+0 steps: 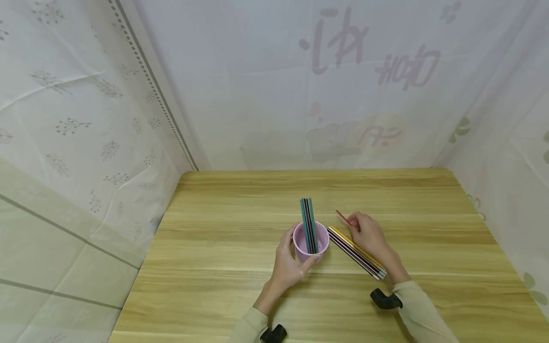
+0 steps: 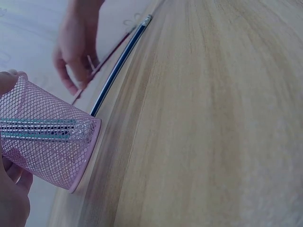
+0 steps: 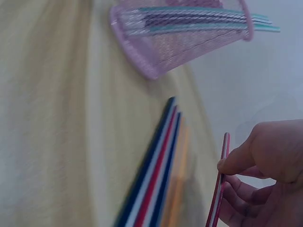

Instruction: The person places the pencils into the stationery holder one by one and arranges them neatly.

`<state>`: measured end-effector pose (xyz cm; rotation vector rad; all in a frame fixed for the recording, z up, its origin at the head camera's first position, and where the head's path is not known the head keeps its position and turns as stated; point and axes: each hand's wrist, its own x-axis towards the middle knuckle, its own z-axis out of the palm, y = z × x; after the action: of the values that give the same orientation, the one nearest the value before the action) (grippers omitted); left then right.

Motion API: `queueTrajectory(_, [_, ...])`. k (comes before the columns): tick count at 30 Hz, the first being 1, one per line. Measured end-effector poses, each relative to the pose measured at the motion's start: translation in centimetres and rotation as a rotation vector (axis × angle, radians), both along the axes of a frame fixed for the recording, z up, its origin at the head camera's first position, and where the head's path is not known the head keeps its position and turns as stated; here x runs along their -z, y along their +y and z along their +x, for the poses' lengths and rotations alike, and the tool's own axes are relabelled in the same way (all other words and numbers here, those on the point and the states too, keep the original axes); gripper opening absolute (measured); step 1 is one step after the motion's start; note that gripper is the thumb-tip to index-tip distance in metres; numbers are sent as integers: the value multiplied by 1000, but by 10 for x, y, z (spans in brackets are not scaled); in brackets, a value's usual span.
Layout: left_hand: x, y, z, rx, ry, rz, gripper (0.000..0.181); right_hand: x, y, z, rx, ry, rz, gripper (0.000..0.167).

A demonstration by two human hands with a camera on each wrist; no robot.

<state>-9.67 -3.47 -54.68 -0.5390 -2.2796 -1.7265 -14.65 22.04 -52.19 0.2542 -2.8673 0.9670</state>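
My left hand (image 1: 286, 267) grips a pink mesh pencil cup (image 2: 47, 104), fingers on its left side and thumb at the near rim. Inside the cup several teal and dark striped pencils (image 1: 308, 219) lean away from me, their upper ends above the rim. To the right, my right hand (image 1: 371, 238) pinches a red striped pencil (image 3: 219, 189) between thumb and fingers, just above the table. Beneath and beside that hand lies a row of several pencils (image 1: 353, 252), dark, red and yellow, slanting toward the cup. The left wrist view hides most of this row behind a dark blue pencil (image 2: 119, 68).
A wood-grain table (image 1: 214, 224) carries everything. Pale printed cloth (image 1: 257, 95) hangs along its back and sides. Black wrist devices (image 1: 386, 300) sit on both forearms, low over the near part of the table.
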Motion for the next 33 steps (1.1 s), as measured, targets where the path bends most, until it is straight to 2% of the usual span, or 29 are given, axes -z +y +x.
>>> queueTrajectory(5, [-1, 0, 0, 4, -17, 8, 92, -17, -7, -1, 17, 9, -67, 19])
queueTrajectory(15, [-1, 1, 1, -9, -12, 16, 91, -50, -22, -6, -4, 120, -226, 20])
queueTrajectory(21, [-21, 3, 6, -7, 10, 55, 88, -72, -34, -6, 40, 123, -330, 21])
queueTrajectory(23, [-23, 3, 7, -1, 16, 64, 88, -79, -37, -6, 55, 130, -355, 21])
queueTrajectory(30, [-2, 2, 0, -11, 22, 17, 92, -104, -52, -2, 64, 201, -446, 22])
queueTrajectory(33, [3, 0, -1, -8, 21, 9, 91, -110, -58, -1, 66, 226, -474, 22])
